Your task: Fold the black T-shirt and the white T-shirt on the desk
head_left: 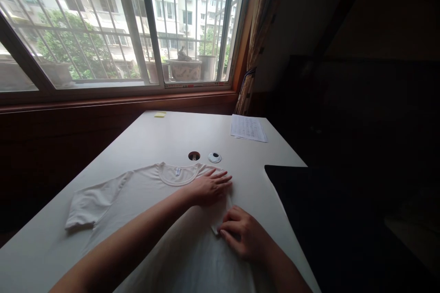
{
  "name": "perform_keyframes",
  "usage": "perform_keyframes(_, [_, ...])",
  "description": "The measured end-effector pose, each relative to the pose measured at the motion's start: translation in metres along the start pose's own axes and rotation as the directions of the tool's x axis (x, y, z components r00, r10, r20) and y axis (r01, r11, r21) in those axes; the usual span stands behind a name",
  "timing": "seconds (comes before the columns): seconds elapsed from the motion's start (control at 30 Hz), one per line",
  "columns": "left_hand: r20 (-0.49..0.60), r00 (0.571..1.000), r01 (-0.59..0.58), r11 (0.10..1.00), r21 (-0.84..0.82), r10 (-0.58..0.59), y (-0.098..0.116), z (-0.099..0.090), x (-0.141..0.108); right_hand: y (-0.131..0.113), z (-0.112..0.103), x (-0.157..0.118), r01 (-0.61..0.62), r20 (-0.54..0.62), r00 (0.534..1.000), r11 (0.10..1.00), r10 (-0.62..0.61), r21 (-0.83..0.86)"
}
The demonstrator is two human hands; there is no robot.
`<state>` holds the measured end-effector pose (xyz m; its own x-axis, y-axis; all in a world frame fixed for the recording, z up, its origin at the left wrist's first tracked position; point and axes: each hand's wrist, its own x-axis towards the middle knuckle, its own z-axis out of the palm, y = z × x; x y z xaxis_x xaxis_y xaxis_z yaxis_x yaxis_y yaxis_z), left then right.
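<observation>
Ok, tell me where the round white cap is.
Near the middle of the head view, the cap lies on the table, just right of the hole and beyond the left hand on the shirt.

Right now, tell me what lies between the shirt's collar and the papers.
In the head view, from the collar: a round hole, then a white cap nearer the papers.
</observation>
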<state>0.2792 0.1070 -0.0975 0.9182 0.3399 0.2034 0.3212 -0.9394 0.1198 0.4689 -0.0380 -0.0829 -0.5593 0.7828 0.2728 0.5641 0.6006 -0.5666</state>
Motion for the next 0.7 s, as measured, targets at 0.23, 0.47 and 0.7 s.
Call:
perform_keyframes(0.23, [0.067, 0.997, 0.051, 0.997, -0.060, -0.047, -0.004, 0.008, -0.002, -0.001, 0.000, 0.001, -0.017, 0.015, 1.000, 1.000, 0.016, 0.023])
perform_keyframes(0.47, [0.085, 0.996, 0.043, 0.997, -0.058, -0.038, -0.015, 0.009, 0.009, 0.002, 0.003, -0.001, -0.005, -0.002, 1.000, 0.998, 0.005, 0.063])
perform_keyframes(0.7, [-0.023, 0.991, -0.134, 0.989, -0.065, 0.133, -0.002, -0.012, -0.012, -0.003, -0.004, -0.001, 0.020, -0.015, 1.000, 0.999, -0.020, 0.025])
